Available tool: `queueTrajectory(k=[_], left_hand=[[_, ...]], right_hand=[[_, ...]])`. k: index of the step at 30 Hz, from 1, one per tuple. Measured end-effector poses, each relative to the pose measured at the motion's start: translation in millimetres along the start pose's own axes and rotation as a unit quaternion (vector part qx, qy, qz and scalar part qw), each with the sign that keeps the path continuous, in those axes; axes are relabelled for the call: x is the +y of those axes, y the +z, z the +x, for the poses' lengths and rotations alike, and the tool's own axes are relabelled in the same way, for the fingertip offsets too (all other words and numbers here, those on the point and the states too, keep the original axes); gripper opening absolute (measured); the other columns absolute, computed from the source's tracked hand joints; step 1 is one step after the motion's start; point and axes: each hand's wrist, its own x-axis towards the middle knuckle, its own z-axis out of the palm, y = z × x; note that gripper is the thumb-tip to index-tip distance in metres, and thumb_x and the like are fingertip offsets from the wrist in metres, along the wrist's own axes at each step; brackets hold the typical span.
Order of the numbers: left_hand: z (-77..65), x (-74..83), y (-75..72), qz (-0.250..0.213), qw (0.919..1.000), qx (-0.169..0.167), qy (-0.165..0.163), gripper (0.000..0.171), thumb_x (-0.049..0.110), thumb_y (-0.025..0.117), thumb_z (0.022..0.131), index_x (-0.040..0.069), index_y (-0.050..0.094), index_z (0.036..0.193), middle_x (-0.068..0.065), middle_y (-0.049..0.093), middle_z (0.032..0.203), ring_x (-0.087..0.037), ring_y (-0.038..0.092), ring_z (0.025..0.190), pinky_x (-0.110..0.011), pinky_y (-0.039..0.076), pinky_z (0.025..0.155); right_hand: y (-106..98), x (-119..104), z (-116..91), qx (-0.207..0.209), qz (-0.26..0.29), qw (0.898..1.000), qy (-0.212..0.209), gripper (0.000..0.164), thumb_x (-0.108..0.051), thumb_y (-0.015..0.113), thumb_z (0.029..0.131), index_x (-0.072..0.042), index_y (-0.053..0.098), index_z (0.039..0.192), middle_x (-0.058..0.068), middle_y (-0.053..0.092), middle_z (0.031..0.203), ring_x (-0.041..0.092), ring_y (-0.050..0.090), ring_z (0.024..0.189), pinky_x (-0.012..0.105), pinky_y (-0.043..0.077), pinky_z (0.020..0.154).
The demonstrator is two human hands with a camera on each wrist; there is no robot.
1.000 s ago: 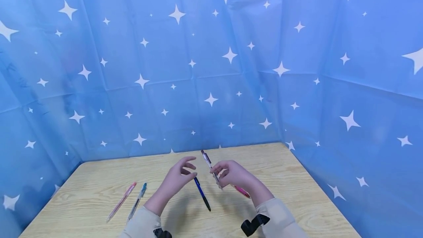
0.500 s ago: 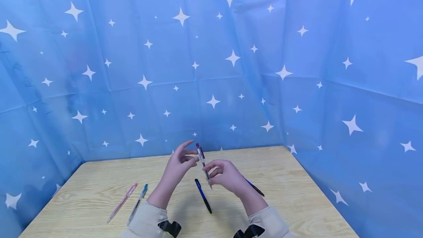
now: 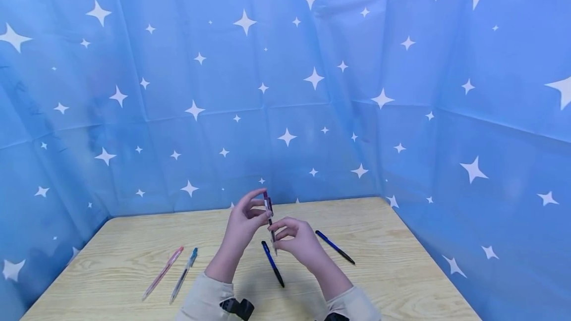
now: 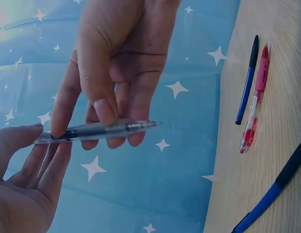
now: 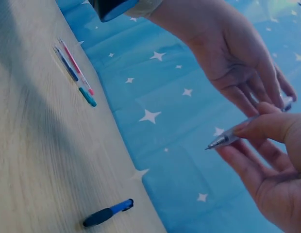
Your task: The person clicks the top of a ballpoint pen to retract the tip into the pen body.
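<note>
A clear-barrelled pen with a purple top (image 3: 268, 204) is raised above the table, nearly upright, point down. My left hand (image 3: 243, 224) pinches its upper part between thumb and fingers. Lower down, my right hand (image 3: 296, 240) grips the barrel close to the metal tip. Both hands also show on the pen (image 4: 99, 131) in the left wrist view, its point exposed. Beneath the hands lies a blue pen with a black grip (image 3: 273, 264). Another blue pen (image 3: 335, 247) lies right of it, beside a red pen (image 4: 256, 99) that my right arm hides in the head view.
On the left of the wooden table (image 3: 120, 261), a pink pen (image 3: 162, 274) and a teal-topped clear pen (image 3: 183, 275) lie side by side. A blue star-patterned curtain (image 3: 285, 88) stands behind the table and along both sides.
My right hand has carried the pen left, lifted it and turned it more upright. My left hand has risen from beside the blue pen and taken hold of the held pen's upper part.
</note>
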Motion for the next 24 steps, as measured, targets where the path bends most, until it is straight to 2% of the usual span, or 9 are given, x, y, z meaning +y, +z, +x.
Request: queueTrajectory(k=[6, 12, 19, 24], left_hand=[[-2.0, 1.7, -0.1, 0.006, 0.9999, 0.002, -0.008, 0.046, 0.004, 0.068, 0.091, 0.017, 0.059, 0.134, -0.015, 0.06, 0.117, -0.029, 0.064, 0.099, -0.038, 0.056, 0.082], [-1.6, -0.2, -0.3, 0.002, 1.0, 0.001, -0.006, 0.041, 0.001, 0.066, 0.092, 0.012, 0.06, 0.131, -0.016, 0.059, 0.114, -0.029, 0.064, 0.098, -0.038, 0.056, 0.082], [-2.6, 0.2, -1.8, -0.009, 0.9999, -0.001, -0.008, 0.039, -0.003, 0.065, 0.091, 0.011, 0.063, 0.127, -0.015, 0.062, 0.109, -0.028, 0.065, 0.096, -0.037, 0.056, 0.082], [-4.6, -0.2, -3.1, -0.016, 0.9998, -0.004, -0.013, 0.038, -0.004, 0.064, 0.091, 0.01, 0.063, 0.126, -0.014, 0.062, 0.11, -0.027, 0.066, 0.095, -0.037, 0.056, 0.082]], right_hand=[[2.4, 3.9, 0.8, 0.009, 0.005, 1.0, -0.019, 0.028, 0.004, 0.073, 0.084, -0.007, 0.072, 0.11, 0.005, 0.063, 0.115, 0.023, 0.065, 0.093, 0.037, 0.056, 0.076], [3.5, 4.2, 1.0, 0.012, 0.007, 0.999, -0.029, 0.03, 0.008, 0.071, 0.082, -0.01, 0.075, 0.105, 0.004, 0.063, 0.112, 0.023, 0.066, 0.092, 0.037, 0.057, 0.075], [3.9, 4.1, 1.0, 0.009, 0.01, 0.999, -0.039, 0.027, 0.008, 0.072, 0.081, -0.006, 0.075, 0.104, 0.005, 0.063, 0.109, 0.023, 0.066, 0.09, 0.036, 0.057, 0.074], [5.3, 2.8, 0.0, 0.004, 0.017, 0.999, -0.032, 0.028, 0.008, 0.072, 0.081, -0.009, 0.075, 0.103, 0.005, 0.063, 0.109, 0.024, 0.066, 0.09, 0.037, 0.057, 0.075]])
